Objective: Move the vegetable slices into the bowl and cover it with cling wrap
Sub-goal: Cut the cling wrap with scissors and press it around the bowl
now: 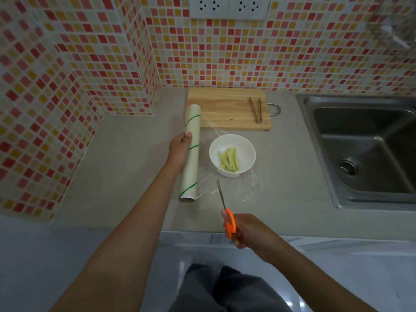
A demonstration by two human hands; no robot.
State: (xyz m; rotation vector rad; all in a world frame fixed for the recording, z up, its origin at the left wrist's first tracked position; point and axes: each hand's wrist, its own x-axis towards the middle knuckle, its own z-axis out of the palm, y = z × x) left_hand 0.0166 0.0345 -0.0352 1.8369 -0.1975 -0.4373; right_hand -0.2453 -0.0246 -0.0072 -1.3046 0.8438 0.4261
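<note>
Head view shows my left hand (180,149) with fingers wrapped around the cling wrap roll (191,154), just left of the white bowl (232,154) on the bench (135,176). Vegetable slices (229,161) lie inside the bowl. My right hand (245,233) grips orange scissors (226,212), blades apparently touching the film (225,188) stretched over the bowl.
</note>
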